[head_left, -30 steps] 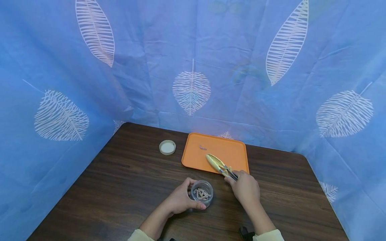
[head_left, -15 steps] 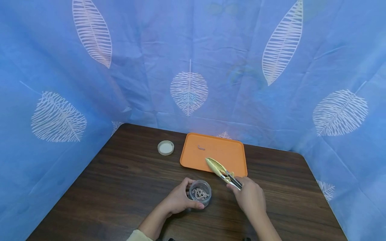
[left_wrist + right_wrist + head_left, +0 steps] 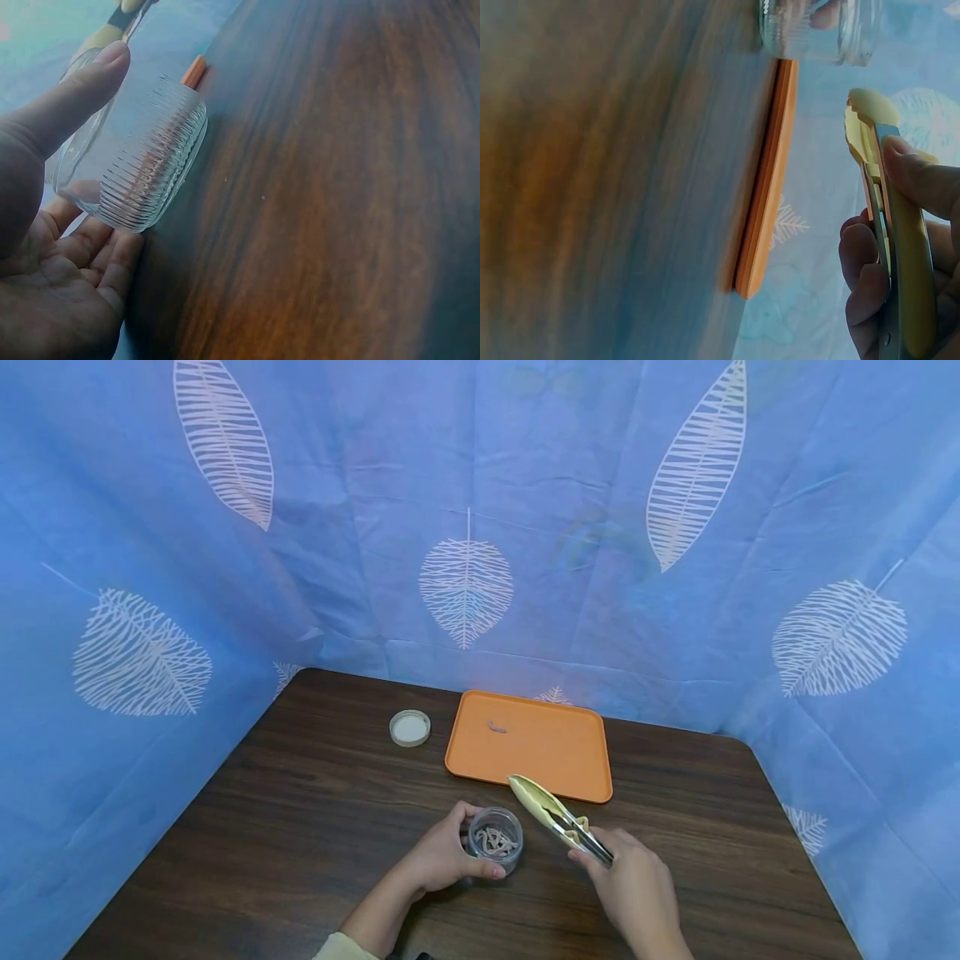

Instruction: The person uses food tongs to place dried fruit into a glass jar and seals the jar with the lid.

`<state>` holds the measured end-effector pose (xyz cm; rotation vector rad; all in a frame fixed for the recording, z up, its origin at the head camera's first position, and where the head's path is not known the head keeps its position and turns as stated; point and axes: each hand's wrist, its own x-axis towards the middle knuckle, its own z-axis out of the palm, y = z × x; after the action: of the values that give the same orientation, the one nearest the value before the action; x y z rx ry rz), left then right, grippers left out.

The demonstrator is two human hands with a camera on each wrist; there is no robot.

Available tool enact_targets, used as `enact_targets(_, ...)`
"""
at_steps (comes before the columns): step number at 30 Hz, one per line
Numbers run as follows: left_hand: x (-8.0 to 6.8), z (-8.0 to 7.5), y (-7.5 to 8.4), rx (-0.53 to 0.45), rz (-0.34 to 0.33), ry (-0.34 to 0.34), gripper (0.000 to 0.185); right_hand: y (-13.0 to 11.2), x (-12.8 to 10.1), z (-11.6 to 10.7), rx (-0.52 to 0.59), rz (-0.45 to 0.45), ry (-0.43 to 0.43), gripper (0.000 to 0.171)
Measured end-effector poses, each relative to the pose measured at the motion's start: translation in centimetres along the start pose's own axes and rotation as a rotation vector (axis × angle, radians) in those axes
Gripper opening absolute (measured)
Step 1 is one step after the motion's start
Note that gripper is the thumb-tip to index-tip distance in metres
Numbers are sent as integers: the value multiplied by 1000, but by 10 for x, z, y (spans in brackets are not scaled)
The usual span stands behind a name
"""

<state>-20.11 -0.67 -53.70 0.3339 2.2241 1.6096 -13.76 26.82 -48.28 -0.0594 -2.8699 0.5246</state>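
My left hand (image 3: 442, 860) grips a clear ribbed jar (image 3: 161, 161) from its left side, thumb and fingers around it. Several small greyish worm-like pieces (image 3: 495, 842) lie inside the jar, whose mouth is uncovered. In my right hand (image 3: 633, 885) is a pair of tongs (image 3: 881, 172) with pale yellow tips and metal arms, pointing up and left beside the jar. The tong tips are close together in the right wrist view, with nothing showing between them. One similar worm-like piece (image 3: 497, 727) lies on the orange tray (image 3: 555, 747).
A round lid with a white inside (image 3: 410, 727) lies left of the tray on the dark wooden table (image 3: 322, 810). Blue cloth (image 3: 375, 527) with white leaf prints hangs behind and on both sides.
My right hand has drawn the tongs back from over the tray, toward me and slightly right. The left hand keeps the jar in place. The piece on the tray stays put.
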Motion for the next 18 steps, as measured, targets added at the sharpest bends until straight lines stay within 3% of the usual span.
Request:
enact_targets(9, 0, 0, 0, -7, 8, -10, 81, -6, -21, -8, 27, 18, 27, 45)
enact_targets(18, -1, 0, 2, -15, 3, -12, 80, -4, -39, -9, 31, 18, -21, 45)
